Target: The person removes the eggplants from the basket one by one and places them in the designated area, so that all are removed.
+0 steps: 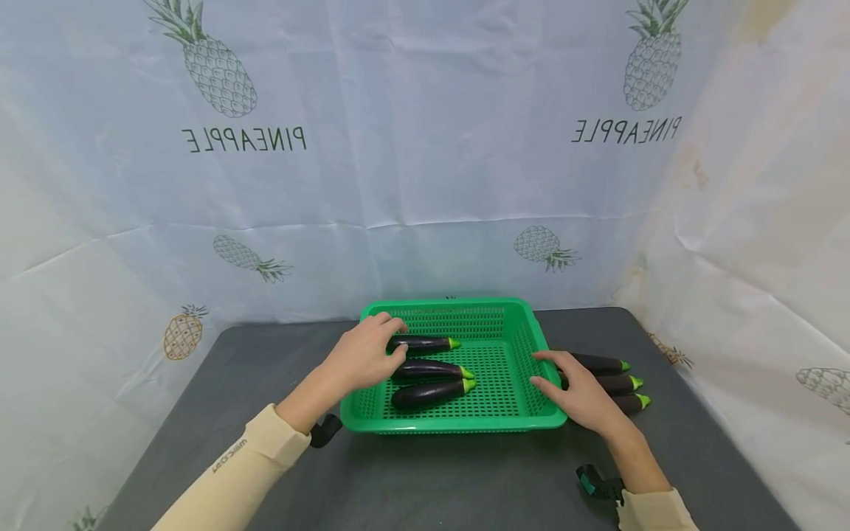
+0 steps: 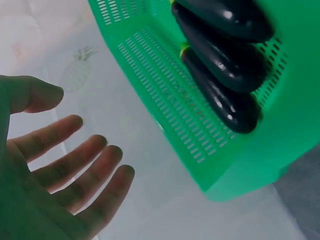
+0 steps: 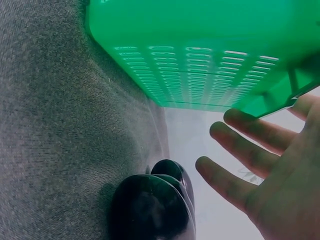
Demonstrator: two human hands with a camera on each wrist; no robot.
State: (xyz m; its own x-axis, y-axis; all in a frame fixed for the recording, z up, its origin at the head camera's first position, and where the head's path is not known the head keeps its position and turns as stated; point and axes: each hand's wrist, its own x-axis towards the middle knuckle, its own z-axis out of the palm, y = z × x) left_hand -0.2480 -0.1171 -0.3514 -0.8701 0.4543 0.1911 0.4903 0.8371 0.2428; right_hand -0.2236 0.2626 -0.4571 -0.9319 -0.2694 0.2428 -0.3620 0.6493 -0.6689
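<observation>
A green slotted plastic basket stands on the table, with three dark eggplants lying side by side in its left half, green stems to the right. Over the basket's left side is my left hand, fingers spread and loosely bent. The left wrist view shows that hand apart from the eggplants, holding nothing. My right hand is at the basket's right rim, thumb and fingers apart. In the right wrist view its fingers extend by the rim; whether they touch it I cannot tell.
Outside the basket on the right, three more eggplants lie on the dark table, partly hidden by the right hand. A pineapple-print cloth hangs behind the table and along both sides.
</observation>
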